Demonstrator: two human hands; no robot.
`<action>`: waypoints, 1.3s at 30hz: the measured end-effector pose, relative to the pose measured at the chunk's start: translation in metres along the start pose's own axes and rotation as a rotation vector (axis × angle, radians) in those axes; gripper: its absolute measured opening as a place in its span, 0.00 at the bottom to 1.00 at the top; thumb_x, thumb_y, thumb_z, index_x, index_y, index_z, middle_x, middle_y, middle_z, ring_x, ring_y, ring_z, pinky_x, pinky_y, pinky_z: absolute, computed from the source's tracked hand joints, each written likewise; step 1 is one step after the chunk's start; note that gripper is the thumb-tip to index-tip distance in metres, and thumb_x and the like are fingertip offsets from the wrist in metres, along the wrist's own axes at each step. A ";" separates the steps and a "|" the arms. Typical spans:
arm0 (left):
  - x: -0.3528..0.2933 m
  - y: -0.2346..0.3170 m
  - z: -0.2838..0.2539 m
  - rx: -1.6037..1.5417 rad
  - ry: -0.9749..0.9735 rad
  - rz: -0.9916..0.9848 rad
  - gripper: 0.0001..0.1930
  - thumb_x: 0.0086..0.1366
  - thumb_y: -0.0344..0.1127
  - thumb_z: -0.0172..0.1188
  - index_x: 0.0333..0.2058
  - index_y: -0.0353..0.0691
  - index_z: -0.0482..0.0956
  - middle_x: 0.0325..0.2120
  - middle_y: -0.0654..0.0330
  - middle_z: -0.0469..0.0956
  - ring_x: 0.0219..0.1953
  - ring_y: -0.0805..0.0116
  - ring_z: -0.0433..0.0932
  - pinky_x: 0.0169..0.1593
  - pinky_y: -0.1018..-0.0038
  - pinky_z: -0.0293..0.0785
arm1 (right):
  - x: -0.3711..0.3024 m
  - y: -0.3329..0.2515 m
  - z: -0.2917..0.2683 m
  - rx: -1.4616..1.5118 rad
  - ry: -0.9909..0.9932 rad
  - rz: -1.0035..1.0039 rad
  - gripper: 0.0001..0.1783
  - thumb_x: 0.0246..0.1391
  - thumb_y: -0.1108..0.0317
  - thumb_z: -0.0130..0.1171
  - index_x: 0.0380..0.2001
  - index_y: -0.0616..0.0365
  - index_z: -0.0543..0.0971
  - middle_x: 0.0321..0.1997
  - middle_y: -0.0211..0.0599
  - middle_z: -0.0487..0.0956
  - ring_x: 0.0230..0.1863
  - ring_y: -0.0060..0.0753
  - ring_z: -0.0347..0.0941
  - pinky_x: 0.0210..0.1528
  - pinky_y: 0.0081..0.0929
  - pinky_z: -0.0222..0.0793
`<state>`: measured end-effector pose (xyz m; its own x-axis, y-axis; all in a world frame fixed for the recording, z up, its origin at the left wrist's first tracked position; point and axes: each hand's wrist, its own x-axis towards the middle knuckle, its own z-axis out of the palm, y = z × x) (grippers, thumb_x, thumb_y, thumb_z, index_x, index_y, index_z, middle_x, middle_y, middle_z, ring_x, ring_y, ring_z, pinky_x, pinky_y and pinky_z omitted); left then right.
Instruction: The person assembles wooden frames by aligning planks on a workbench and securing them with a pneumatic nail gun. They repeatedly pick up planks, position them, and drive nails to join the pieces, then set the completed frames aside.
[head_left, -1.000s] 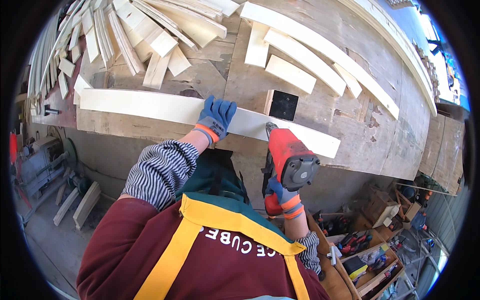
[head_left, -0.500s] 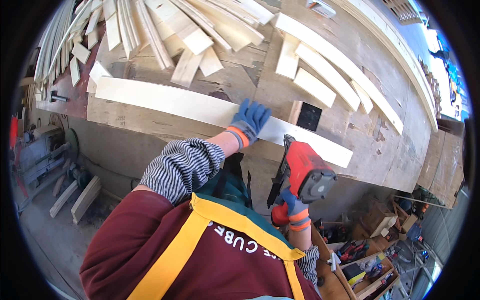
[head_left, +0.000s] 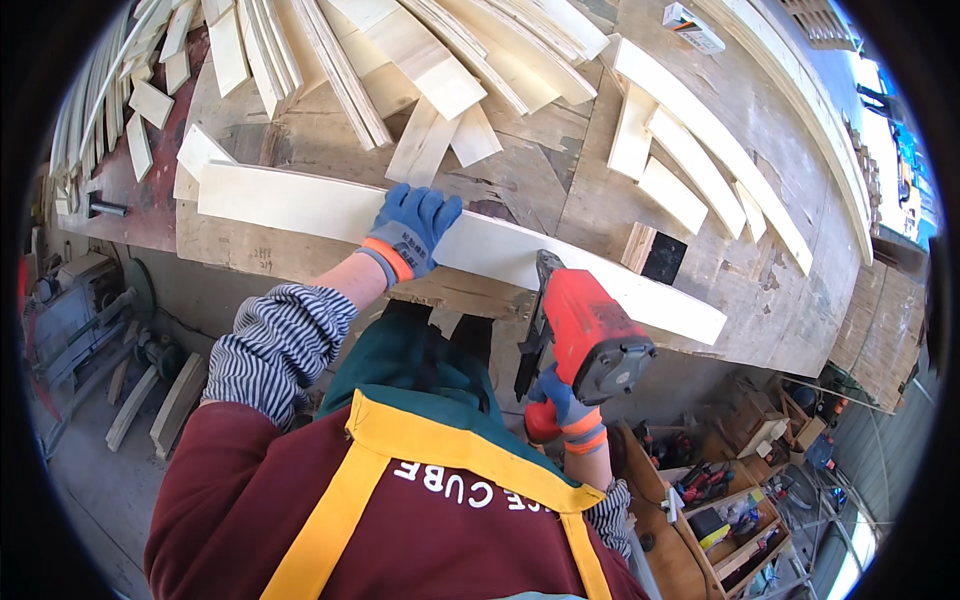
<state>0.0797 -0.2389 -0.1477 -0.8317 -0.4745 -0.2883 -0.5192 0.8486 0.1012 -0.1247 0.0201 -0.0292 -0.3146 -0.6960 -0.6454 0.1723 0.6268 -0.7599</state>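
I have the left hand laid over a long pale board, its gloved fingers spread toward the far edge; I cannot tell whether it grips the wood or only presses on it. The board lies along the near edge of the worktable, running left to right in front of the person. My right hand, also gloved, is clenched around the handle of a red and black nail gun. The gun's dark nose sits at the board, right of the left hand, though I cannot make out whether it touches.

Just beyond the board, right of the nose, I see a small block with a black face. Farther back on the right, a long strip lies with shorter pieces beside it. A heap of loose strips covers the far left, and a small box stands near the far side. Below the table at right, I see a wooden tray holding tools.
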 end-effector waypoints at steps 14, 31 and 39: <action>0.007 -0.002 -0.007 -0.044 -0.067 0.003 0.41 0.51 0.49 0.66 0.63 0.47 0.61 0.52 0.58 0.68 0.57 0.58 0.66 0.63 0.58 0.56 | -0.015 0.028 0.003 -0.281 -0.195 -0.048 0.06 0.53 0.67 0.59 0.28 0.56 0.81 0.27 0.35 0.79 0.32 0.35 0.76 0.37 0.34 0.71; 0.019 -0.008 -0.015 -0.137 -0.190 0.058 0.34 0.48 0.47 0.65 0.56 0.45 0.70 0.49 0.58 0.76 0.52 0.58 0.73 0.55 0.58 0.65 | -0.005 0.118 -0.013 -0.402 -0.081 -0.043 0.08 0.50 0.69 0.56 0.21 0.59 0.79 0.22 0.35 0.78 0.26 0.31 0.75 0.31 0.28 0.70; 0.013 -0.008 -0.010 -0.117 -0.164 0.108 0.40 0.53 0.51 0.63 0.63 0.41 0.64 0.51 0.56 0.72 0.53 0.57 0.70 0.56 0.57 0.63 | -0.008 -0.027 0.046 -0.163 -0.047 0.276 0.09 0.44 0.69 0.56 0.14 0.59 0.77 0.19 0.35 0.77 0.23 0.33 0.75 0.30 0.29 0.70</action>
<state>0.0714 -0.2543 -0.1429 -0.8456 -0.3300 -0.4195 -0.4561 0.8550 0.2469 -0.0842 -0.0070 -0.0068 -0.2329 -0.5050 -0.8311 0.0917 0.8394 -0.5358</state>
